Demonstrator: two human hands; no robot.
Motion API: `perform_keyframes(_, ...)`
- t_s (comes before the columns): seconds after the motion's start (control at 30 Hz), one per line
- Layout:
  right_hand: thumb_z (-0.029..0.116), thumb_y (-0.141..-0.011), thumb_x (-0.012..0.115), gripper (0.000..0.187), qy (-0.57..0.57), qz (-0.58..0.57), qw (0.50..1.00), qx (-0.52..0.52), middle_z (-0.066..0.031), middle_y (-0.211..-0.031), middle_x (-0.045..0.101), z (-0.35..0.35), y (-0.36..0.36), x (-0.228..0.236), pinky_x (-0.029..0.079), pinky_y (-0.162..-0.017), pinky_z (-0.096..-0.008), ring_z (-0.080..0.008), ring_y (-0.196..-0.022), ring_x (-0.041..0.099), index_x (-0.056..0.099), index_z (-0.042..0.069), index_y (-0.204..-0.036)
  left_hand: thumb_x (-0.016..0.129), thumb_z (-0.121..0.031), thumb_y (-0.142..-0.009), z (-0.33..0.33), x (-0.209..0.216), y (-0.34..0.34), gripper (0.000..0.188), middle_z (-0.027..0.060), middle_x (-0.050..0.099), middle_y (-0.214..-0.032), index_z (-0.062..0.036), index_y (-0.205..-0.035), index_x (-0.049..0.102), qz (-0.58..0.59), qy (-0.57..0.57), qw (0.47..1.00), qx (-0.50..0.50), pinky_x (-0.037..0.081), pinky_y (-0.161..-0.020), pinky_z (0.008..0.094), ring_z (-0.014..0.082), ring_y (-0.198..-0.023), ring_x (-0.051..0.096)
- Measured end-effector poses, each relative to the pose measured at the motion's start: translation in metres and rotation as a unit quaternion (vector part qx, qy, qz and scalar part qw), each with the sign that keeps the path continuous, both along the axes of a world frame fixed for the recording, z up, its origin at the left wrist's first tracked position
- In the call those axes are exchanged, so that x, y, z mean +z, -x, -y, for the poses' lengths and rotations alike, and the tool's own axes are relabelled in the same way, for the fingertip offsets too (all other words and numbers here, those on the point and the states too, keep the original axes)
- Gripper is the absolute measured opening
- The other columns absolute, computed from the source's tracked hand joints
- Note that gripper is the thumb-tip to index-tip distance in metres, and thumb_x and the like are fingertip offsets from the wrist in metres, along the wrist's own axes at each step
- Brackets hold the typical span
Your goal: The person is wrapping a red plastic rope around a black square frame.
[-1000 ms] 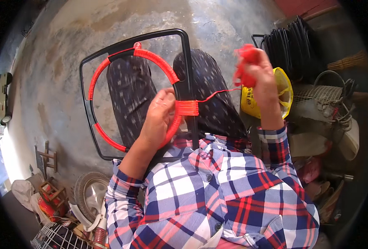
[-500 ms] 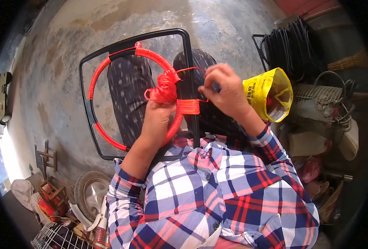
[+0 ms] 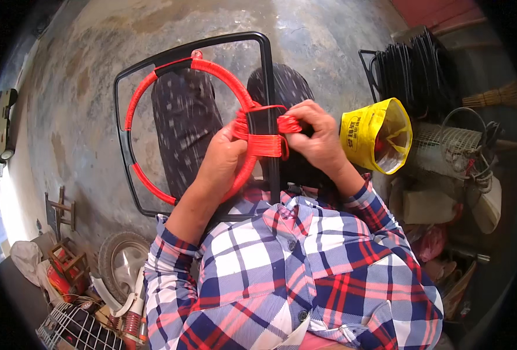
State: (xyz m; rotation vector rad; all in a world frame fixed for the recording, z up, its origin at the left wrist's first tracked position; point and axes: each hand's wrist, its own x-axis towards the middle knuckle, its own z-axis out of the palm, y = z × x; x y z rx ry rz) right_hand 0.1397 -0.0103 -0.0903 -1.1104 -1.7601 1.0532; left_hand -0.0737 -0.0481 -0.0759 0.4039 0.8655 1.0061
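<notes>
Across my lap lies a black frame [image 3: 266, 64] with a ring [image 3: 226, 77] inside it, much of the ring wrapped in red cord. A tight band of red cord [image 3: 265, 146] binds the ring to the frame's right bar. My left hand [image 3: 222, 154] is closed at the ring's right side, on red cord that shows blurred by its fingers. Right of the bar, my right hand [image 3: 317, 137] pinches a bundle of red cord [image 3: 288, 123]. The bundle seems to run behind the bar, which hides its middle. A single strand crosses above the band toward my right hand.
A yellow bag [image 3: 363, 131] stands open beside my right knee. Behind it are a stack of black frames [image 3: 407, 70], a straw broom [image 3: 495, 96] and a wire mesh basket [image 3: 445, 140]. At lower left are a wheel [image 3: 121, 265], small wooden stools [image 3: 69, 262] and a wire rack [image 3: 83, 326].
The cord bundle has gone from my left hand, left of the bar, to partly right of it. My right hand, earlier drawing a strand up, has come down and grips the bundle.
</notes>
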Motion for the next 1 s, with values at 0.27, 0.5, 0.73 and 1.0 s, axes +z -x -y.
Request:
perform_keyframes(0.27, 0.017, -0.077, 0.058, 0.017, 0.219, -0.512, 0.816, 0.152, -0.0206, -0.105, 0.066, -0.004, -0.041, 0.001, 0.042, -0.102, -0.0466, -0.0333, -0.109, 0.059, 0.056, 0.004, -0.088, 0.048, -0.010, -0.098, -0.002, 0.002, -0.001, 0.023, 0.0079, 0.069, -0.103, -0.0035, -0.118, 0.055, 0.047, 0.030, 0.998, 0.007, 0.055, -0.072, 0.0303, 0.0169, -0.088, 0.069)
perform_keyframes(0.5, 0.022, -0.089, 0.053, 0.029, 0.396, -0.555, 0.730, -0.059, -0.0194, -0.104, 0.067, -0.008, -0.024, 0.003, 0.044, -0.104, -0.0443, -0.0313, -0.107, 0.063, 0.059, 0.000, -0.107, 0.047, -0.009, -0.100, -0.002, 0.004, 0.001, 0.023, 0.0120, 0.065, -0.107, 0.0012, -0.120, 0.051, 0.070, 0.023, 0.997, 0.006, 0.056, -0.084, 0.0355, 0.0202, -0.094, 0.068)
perform_keyframes(0.73, 0.016, -0.093, 0.065, 0.032, 0.375, -0.506, 0.776, -0.043, -0.0128, -0.118, 0.063, 0.010, 0.009, 0.003, 0.045, -0.104, -0.0390, -0.0243, -0.111, 0.060, 0.055, 0.000, -0.119, 0.046, -0.010, -0.100, -0.003, 0.002, 0.002, 0.025, 0.0126, 0.065, -0.108, 0.0009, -0.122, 0.050, 0.072, 0.009, 0.997, -0.005, 0.056, -0.082, 0.0344, 0.0197, -0.093, 0.068)
perform_keyframes(1.0, 0.008, -0.092, 0.065, 0.032, 0.233, -0.535, 0.812, 0.003, -0.0168, -0.129, 0.059, -0.003, -0.009, 0.028, 0.042, -0.108, -0.0436, -0.0292, -0.126, 0.054, 0.057, 0.004, -0.123, 0.047, -0.010, -0.100, -0.001, 0.000, 0.004, 0.023, 0.0111, 0.066, -0.107, -0.0005, -0.120, 0.051, 0.082, -0.004, 0.997, -0.002, 0.056, -0.081, 0.0330, 0.0190, -0.093, 0.068)
